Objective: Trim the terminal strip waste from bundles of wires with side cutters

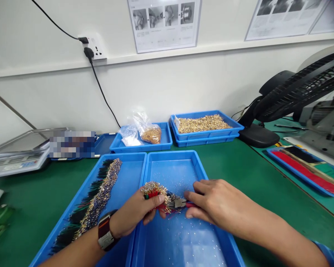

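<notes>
My left hand point(140, 209) is wrapped round a bundle of wires with gold and silver metal ends point(156, 188); red and green strands show between its fingers. My right hand point(208, 200) grips the handles of small pliers point(178, 203), whose metal jaws are at the right side of the bundle. Both hands are above a blue tray point(171, 159) scattered with tiny shiny bits. In the blue tray to the left point(132, 167) lies a long row of dark wires with metal ends point(100, 196).
Behind are a blue tray point(139, 148) with plastic bags and stacked blue trays point(208, 139) of gold pieces. A black fan point(289, 92) leans in at right, beside a tray of coloured strips point(306, 170). A scale point(19, 163) sits at left.
</notes>
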Motion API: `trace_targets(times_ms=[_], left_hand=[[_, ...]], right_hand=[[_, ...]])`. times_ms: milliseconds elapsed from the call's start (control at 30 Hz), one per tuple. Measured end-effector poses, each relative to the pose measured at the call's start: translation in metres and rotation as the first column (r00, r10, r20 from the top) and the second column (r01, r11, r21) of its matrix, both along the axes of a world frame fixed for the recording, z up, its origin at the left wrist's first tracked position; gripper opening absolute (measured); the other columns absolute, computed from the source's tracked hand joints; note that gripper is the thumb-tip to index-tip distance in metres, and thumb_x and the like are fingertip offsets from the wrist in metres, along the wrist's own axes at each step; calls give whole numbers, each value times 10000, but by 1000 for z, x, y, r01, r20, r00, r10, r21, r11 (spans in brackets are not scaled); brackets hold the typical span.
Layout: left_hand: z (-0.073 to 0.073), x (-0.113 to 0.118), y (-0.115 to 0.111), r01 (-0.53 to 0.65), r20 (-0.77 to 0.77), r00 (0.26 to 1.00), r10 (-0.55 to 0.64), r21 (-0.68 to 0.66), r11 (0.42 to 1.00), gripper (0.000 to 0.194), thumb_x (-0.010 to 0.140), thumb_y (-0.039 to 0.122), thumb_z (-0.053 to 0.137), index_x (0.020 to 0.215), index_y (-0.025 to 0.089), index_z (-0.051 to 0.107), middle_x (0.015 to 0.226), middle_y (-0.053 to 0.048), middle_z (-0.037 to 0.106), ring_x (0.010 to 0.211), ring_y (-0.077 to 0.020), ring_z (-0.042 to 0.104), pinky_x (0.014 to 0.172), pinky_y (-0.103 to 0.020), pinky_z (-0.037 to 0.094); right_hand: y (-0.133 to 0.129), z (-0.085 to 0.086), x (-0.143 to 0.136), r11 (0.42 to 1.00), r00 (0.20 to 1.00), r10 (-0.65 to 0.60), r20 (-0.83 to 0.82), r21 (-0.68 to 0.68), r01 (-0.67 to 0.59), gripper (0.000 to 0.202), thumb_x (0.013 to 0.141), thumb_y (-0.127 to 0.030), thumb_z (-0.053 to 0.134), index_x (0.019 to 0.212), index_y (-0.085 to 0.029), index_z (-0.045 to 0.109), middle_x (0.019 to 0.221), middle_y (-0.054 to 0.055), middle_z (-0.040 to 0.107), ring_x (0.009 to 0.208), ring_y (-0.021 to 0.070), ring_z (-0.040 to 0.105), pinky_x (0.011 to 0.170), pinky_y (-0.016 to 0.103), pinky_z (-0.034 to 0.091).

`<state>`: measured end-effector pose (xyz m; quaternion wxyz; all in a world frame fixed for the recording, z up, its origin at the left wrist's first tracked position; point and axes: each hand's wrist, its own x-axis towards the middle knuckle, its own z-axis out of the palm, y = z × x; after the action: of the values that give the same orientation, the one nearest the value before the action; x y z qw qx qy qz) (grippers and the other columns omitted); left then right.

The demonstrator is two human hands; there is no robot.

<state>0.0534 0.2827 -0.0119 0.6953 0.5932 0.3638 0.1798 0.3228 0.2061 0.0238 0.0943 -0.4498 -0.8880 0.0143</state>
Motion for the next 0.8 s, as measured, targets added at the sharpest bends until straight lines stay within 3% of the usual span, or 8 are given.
trace_targets(times_ms=[300,533,800], left_hand=[[-5,-6,5,72,6,997,-72,42,997,485,922,610,748,830,136,708,687,-35,734,436,-54,386,420,-214,243],[-1,-7,7,114,45,993,-112,-52,992,476,873,598,786,806,136,697,641,-43,710,422,-60,381,396,-215,207],[-4,-7,6,84,45,996,-81,-81,993,459,862,576,799,787,131,712,661,-58,719,442,-70,413,400,-217,219]], right_hand=[[5,4,8,998,999,-24,-31,60,26,473,1113,-594,431,1140,-202,696,876,44,614,754,247,588,676,371,353],[5,2,7,1000,1000,-5,-25,6,5,480,1115,-594,423,1086,-199,695,887,50,614,761,240,582,683,366,365],[3,3,6,1000,999,13,-41,11,-13,460,1127,-573,411,1079,-212,693,847,28,600,708,224,566,644,361,324]])
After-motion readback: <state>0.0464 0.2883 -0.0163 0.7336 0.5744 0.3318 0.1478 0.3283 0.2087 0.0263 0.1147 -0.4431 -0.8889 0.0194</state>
